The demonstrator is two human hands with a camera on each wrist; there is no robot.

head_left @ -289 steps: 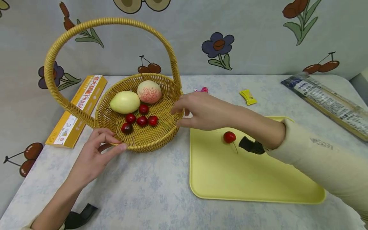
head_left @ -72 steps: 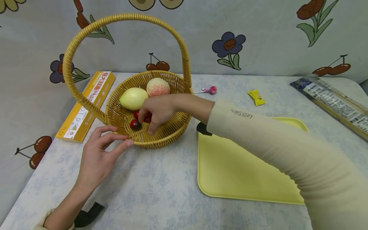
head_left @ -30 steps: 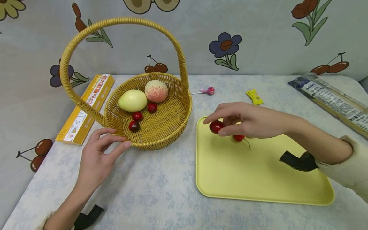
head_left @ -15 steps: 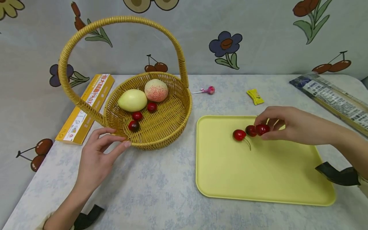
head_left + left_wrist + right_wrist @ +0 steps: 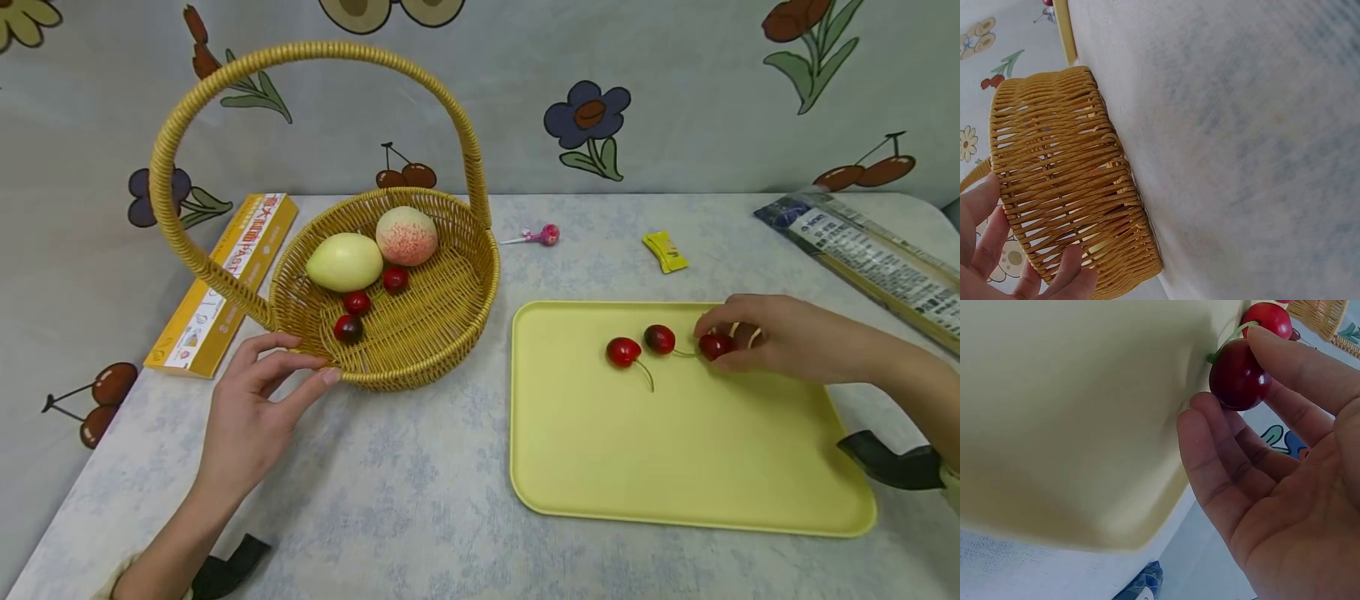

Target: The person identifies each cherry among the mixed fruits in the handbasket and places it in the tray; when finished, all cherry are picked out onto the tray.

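Note:
My left hand (image 5: 251,408) pinches the near left rim of a woven basket (image 5: 420,377); in the left wrist view its fingers lie along the wicker wall (image 5: 1066,181). Inside the basket are a yellow-green fruit (image 5: 345,262), a peach (image 5: 406,237) and three dark red cherries (image 5: 348,328). My right hand (image 5: 806,337) holds a cherry (image 5: 715,346) between thumb and fingers, low over the back right of a yellow tray (image 5: 637,467). Two more cherries, a bright red one (image 5: 622,352) and a darker one (image 5: 659,339), lie on the tray to the left, stems attached.
A pasta box (image 5: 225,287) lies left of the basket, partly behind its tall handle (image 5: 315,52). Behind the tray are a lollipop (image 5: 549,235) and a yellow wrapped candy (image 5: 665,252). A long plastic package (image 5: 870,258) lies at the far right.
My right hand has reached into the basket, carried cherries to the tray, and moved right along it with the last one. The basket holds fewer cherries. My left hand stays on the rim.

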